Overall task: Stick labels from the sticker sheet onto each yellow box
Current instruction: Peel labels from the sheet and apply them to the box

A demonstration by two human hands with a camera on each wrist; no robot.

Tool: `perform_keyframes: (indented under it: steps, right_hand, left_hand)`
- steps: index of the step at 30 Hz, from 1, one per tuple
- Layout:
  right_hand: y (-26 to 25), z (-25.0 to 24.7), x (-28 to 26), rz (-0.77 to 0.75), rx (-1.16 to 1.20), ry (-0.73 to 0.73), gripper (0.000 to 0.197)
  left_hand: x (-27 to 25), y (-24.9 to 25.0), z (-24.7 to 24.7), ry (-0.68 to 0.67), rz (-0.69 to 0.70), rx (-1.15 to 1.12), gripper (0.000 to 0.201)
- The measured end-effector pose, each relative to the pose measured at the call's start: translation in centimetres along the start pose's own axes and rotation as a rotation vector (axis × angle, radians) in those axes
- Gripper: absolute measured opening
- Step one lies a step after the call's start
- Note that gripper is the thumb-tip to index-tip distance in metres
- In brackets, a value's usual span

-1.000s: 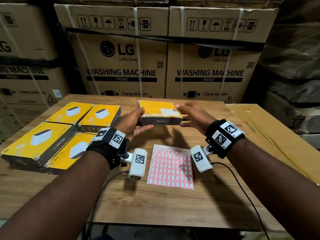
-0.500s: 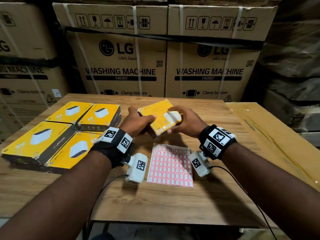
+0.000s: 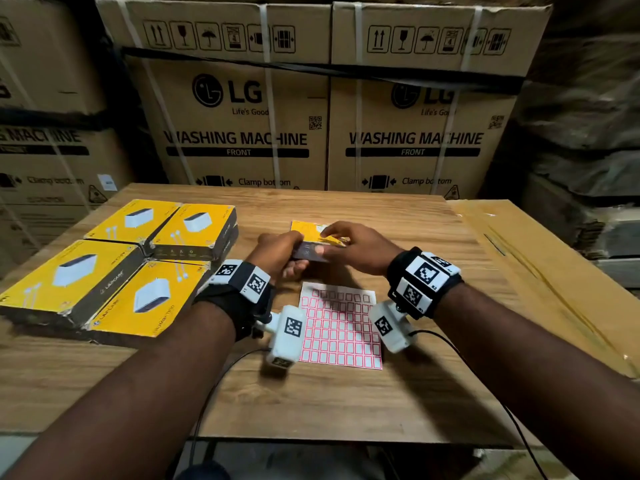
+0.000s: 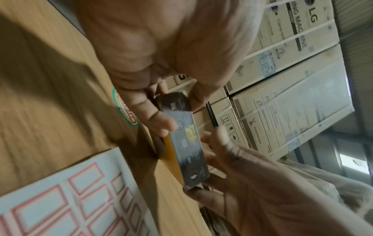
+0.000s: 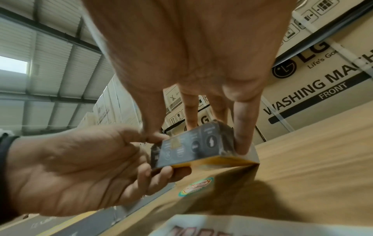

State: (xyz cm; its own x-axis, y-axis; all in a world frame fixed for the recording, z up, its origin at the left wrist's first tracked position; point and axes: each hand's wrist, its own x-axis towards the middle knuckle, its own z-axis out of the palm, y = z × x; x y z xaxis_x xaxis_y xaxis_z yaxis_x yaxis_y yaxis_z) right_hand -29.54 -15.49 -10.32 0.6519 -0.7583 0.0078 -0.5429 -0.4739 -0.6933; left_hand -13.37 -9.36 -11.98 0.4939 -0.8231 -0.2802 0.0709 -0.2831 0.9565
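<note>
A yellow box (image 3: 307,233) with a dark side (image 3: 309,255) is held between both hands just beyond the sticker sheet (image 3: 341,329). My left hand (image 3: 292,259) grips its left end, fingers under and thumb on top. My right hand (image 3: 329,242) holds the right end, thumb on the dark side and fingers over the top. The left wrist view shows the dark icon-printed side (image 4: 188,148) turned toward me. In the right wrist view the box (image 5: 199,144) tilts with its far lower corner close to the table. Several more yellow boxes (image 3: 104,268) lie grouped at the left.
The wooden table (image 3: 346,403) carries a small round colourful sticker (image 5: 196,186) below the held box. A brown cardboard slab (image 3: 540,271) lies along the right edge. Large LG washing machine cartons (image 3: 242,116) wall off the back. Wrist camera cables (image 3: 485,382) trail toward me.
The box was turned from flat to dark side facing me and came down closer to the sheet. My right hand, open beside it a second ago, now holds its right end.
</note>
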Motion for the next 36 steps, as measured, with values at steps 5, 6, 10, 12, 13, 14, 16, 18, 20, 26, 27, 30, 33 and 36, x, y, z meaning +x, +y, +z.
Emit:
perform_keyframes:
  steps: [5, 6, 10, 12, 13, 14, 16, 18, 20, 26, 27, 30, 33, 36]
  right_hand:
    - [0.8, 0.1, -0.5, 0.015, -0.176, 0.024, 0.046]
    - [1.0, 0.1, -0.5, 0.016, -0.213, 0.031, 0.045]
    - [1.2, 0.4, -0.5, -0.002, -0.337, 0.052, 0.042]
    - [1.4, 0.5, -0.3, -0.004, -0.374, 0.048, 0.039]
    - [1.5, 0.5, -0.3, -0.002, -0.386, 0.032, 0.038]
    - [1.5, 0.5, -0.3, -0.002, -0.397, 0.017, 0.037]
    - [1.4, 0.6, -0.4, -0.004, -0.427, 0.015, 0.035]
    - [0.9, 1.0, -0.8, -0.018, -0.46, 0.062, 0.029]
    - [0.0, 1.7, -1.5, -0.041, -0.488, 0.03, 0.023]
    - [-0.9, 3.5, -2.7, -0.039, -0.645, -0.154, 0.03]
    - [-0.9, 3.5, -2.7, -0.04, -0.633, -0.154, 0.028]
    - [-0.8, 3.0, -2.7, -0.015, -0.552, -0.153, 0.031]
    - [-0.8, 2.7, -2.7, -0.011, -0.497, -0.144, 0.04]
    - [-0.8, 2.7, -2.6, -0.027, -0.46, -0.123, 0.045]
  left_hand:
    - [0.2, -1.3, 0.4, -0.036, 0.053, 0.2, 0.022]
    - [0.5, -1.7, 0.2, -0.024, 0.082, 0.289, 0.027]
    - [1.2, -2.7, -0.8, 0.037, 0.182, 0.568, 0.031]
    - [1.2, -2.5, -1.4, 0.051, 0.187, 0.695, 0.031]
    - [1.1, -2.4, -1.7, 0.065, 0.181, 0.793, 0.039]
    - [1.2, -2.4, -1.8, 0.088, 0.168, 0.901, 0.052]
    - [0.7, -2.3, -1.8, 0.099, 0.154, 1.041, 0.066]
    - [0.4, -2.4, -1.4, 0.058, 0.169, 1.097, 0.064]
    - [0.2, -2.4, -1.2, 0.031, 0.191, 1.135, 0.054]
    - [-0.2, -1.9, -1.6, -0.135, 0.075, 0.837, 0.031]
    - [-0.2, -2.0, -1.8, -0.171, 0.029, 0.733, 0.03]
    - [-0.6, -2.2, -2.4, -0.213, -0.068, 0.589, 0.04]
    - [-0.8, -2.2, -2.4, -0.206, -0.062, 0.65, 0.038]
    - [-1.1, -2.1, -2.2, -0.224, -0.039, 0.699, 0.038]
